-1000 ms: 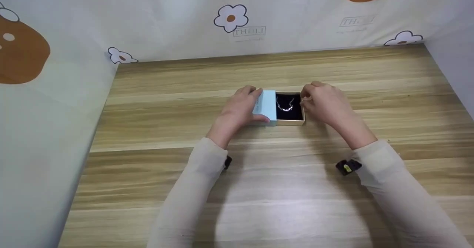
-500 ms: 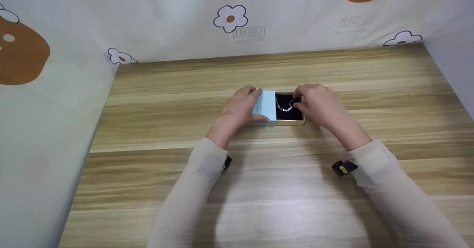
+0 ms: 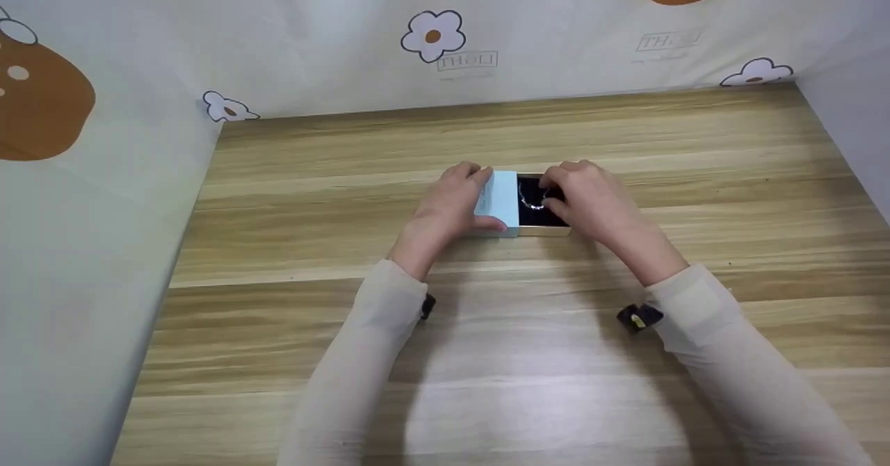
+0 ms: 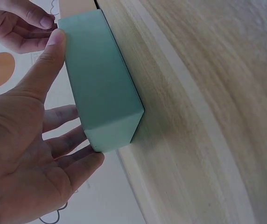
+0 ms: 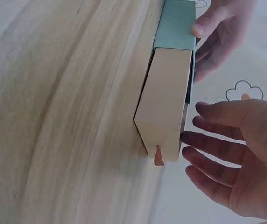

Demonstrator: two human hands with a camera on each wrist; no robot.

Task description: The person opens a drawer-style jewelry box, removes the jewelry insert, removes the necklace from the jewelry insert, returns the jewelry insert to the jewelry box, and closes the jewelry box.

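A small jewelry box lies on the wooden table, its light blue sleeve [image 3: 505,202] drawn partly off a tan drawer [image 3: 544,231]. On the drawer's black lining [image 3: 532,218] rests a silver necklace [image 3: 534,206] in a U-shaped curve. My left hand [image 3: 448,198] grips the sleeve, thumb along the near side and fingers around the far side and end. Over the drawer's right part is my right hand [image 3: 591,198], thumb and index fingertips right at the necklace's right end. In the right wrist view, its fingers are loosely bent, with a gap between thumb and index finger.
A short brown ribbon tab [image 5: 158,156] sticks out of the drawer's end. The wood-grain table [image 3: 528,355] extends around the box. Behind it hangs a pale curtain [image 3: 556,28] with printed flowers, which also covers the left side.
My right hand has moved left, from the drawer's right edge to over the lining by the necklace. The left hand, sleeve and drawer have stayed in place.
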